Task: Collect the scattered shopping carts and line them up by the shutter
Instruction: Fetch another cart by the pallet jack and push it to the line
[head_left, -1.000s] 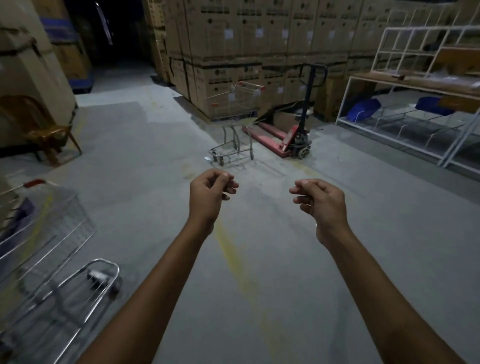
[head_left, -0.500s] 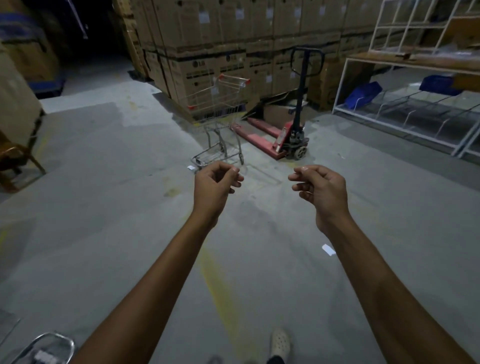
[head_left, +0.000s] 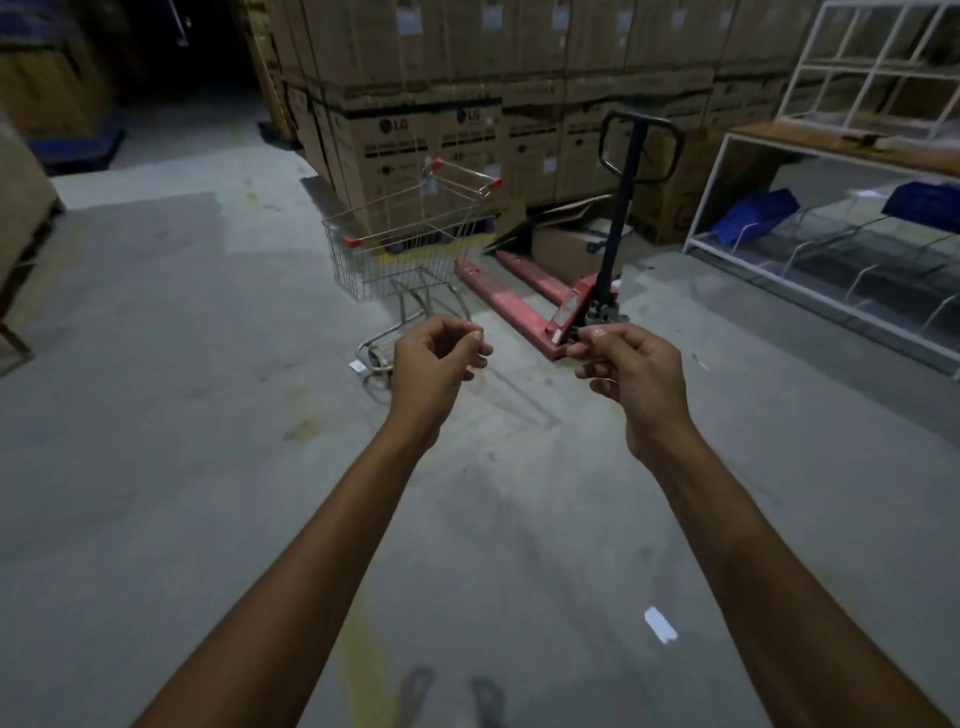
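A wire shopping cart (head_left: 410, 249) with red corner caps and a red-tipped handle stands on the concrete floor ahead, its handle end toward the stacked boxes. My left hand (head_left: 436, 364) is raised in front of me with curled fingers, holding nothing, and it hides part of the cart's lower frame. My right hand (head_left: 631, 374) is held out at the same height, fingers curled and empty. Both hands are short of the cart and touch nothing. No shutter is in sight.
A red pallet jack (head_left: 561, 296) with a black handle sits just right of the cart. Stacked cardboard boxes (head_left: 467, 98) form a wall behind. A white rack (head_left: 831, 249) with blue bins runs along the right. Scraps of paper (head_left: 660, 623) lie on the floor.
I have walked forward: the cart and pallet jack are nearer and larger. The other carts at my lower left and the wooden chair have dropped out of view. My hands stay raised and empty.
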